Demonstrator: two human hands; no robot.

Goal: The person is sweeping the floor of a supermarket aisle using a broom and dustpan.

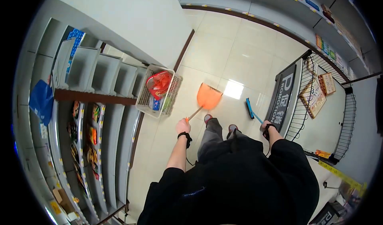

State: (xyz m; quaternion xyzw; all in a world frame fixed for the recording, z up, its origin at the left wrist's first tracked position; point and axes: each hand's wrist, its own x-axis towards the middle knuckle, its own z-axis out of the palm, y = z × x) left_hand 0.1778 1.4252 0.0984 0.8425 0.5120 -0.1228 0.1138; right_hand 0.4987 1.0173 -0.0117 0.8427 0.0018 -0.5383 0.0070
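My left hand (183, 126) is closed round the handle of an orange dustpan (209, 96), whose wide pan lies over the pale floor tiles ahead of my feet. On the right, my right hand (266, 126) grips the light blue stick of a small broom (249, 108). The broom's dark bristle head is near the floor, a short way to the right of the dustpan and apart from it. Both wrists wear black bands.
A white basket (174, 90) with red and blue packages stands left of the dustpan. Shelving with snack packets (92, 135) fills the left side. At right is a wire-sided promotion stand (284, 95) holding boxes (313, 98). More shelves (239, 3) run along the top.
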